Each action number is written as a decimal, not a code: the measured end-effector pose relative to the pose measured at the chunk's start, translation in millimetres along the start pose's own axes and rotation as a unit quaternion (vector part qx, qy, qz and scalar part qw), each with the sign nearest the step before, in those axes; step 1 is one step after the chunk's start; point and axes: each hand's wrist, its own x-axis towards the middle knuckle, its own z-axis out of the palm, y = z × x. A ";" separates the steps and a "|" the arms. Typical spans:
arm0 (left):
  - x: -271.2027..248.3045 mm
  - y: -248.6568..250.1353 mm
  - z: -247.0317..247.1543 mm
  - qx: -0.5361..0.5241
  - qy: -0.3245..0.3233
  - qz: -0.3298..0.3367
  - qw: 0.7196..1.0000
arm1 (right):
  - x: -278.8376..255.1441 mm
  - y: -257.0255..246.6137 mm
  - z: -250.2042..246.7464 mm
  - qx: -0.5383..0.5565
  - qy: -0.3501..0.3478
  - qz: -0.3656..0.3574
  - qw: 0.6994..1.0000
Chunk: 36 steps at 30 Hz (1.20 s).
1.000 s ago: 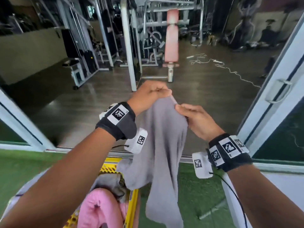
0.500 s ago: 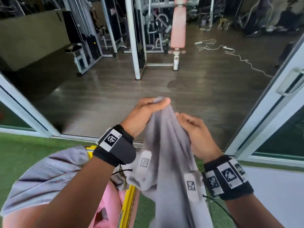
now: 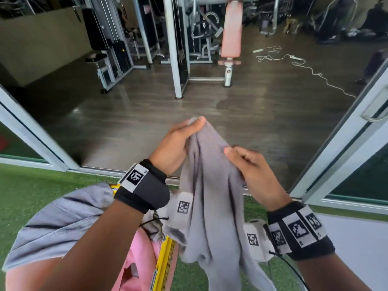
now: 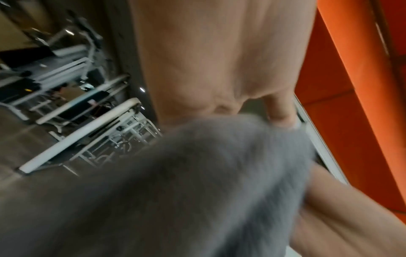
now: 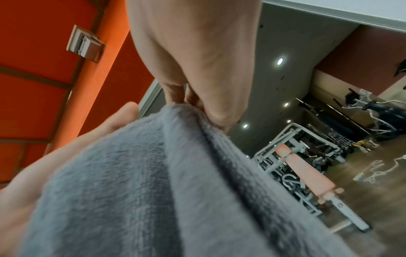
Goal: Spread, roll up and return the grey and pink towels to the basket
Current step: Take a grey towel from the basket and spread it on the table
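A grey towel hangs in folds in front of me, held up in the air by both hands. My left hand pinches its top corner. Just to the right and a little lower, my right hand pinches the upper edge. Both wrist views are filled with the grey towel under curled fingers. The pink towel lies in the yellow basket at the lower left, partly hidden by my left forearm.
I stand on green turf at an open sliding doorway. White door frames flank it. Beyond lie a dark wooden floor, gym machines, a pink bench and a white cable. My grey sleeve is at the lower left.
Both hands have come lower with the grey towel. The right hand has slid a little away from the left along the top edge. My view has tilted down.
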 end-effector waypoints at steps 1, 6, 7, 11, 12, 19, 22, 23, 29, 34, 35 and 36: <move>-3.8 -6.2 0.1 0.022 -0.035 -0.023 0.999 | 3.0 -2.0 -1.6 0.007 0.011 -0.006 1.000; -16.8 -14.2 13.0 0.125 -0.124 -0.018 0.984 | 18.3 -18.4 -0.2 -0.048 0.034 -0.037 0.998; -12.3 -9.7 11.5 0.108 -0.087 0.005 0.990 | 16.6 -14.7 1.8 -0.045 0.023 -0.026 0.998; -2.2 -2.0 3.2 0.014 0.026 0.025 0.999 | 2.3 1.4 1.8 -0.028 -0.014 0.024 0.999; -4.3 -5.8 3.2 0.007 0.018 0.002 1.000 | 1.6 -1.7 0.5 -0.036 0.002 0.012 0.999; -16.0 -6.9 15.4 0.094 -0.066 0.034 0.993 | 13.1 -14.1 0.2 -0.051 0.016 -0.021 0.998; -4.8 -8.0 11.9 0.004 0.014 0.047 0.999 | 2.9 -8.3 6.6 -0.051 0.004 -0.009 0.999; -5.4 -11.4 11.6 -0.030 0.014 0.021 0.999 | 2.3 -8.7 4.8 -0.058 0.017 -0.013 0.998; -29.8 -18.6 14.9 0.141 -0.130 -0.032 0.981 | 12.3 -25.3 -0.5 -0.045 0.038 -0.037 0.998; -15.1 -4.2 -0.3 0.013 0.036 0.057 0.998 | -9.2 6.5 11.6 -0.058 0.017 0.003 0.998; -16.1 -6.4 -0.1 0.030 0.041 0.055 0.997 | -11.9 9.9 11.5 -0.066 0.018 -0.002 0.998; -17.9 -11.3 0.0 0.073 0.034 0.053 0.995 | -11.5 11.0 10.1 -0.078 0.028 -0.014 0.996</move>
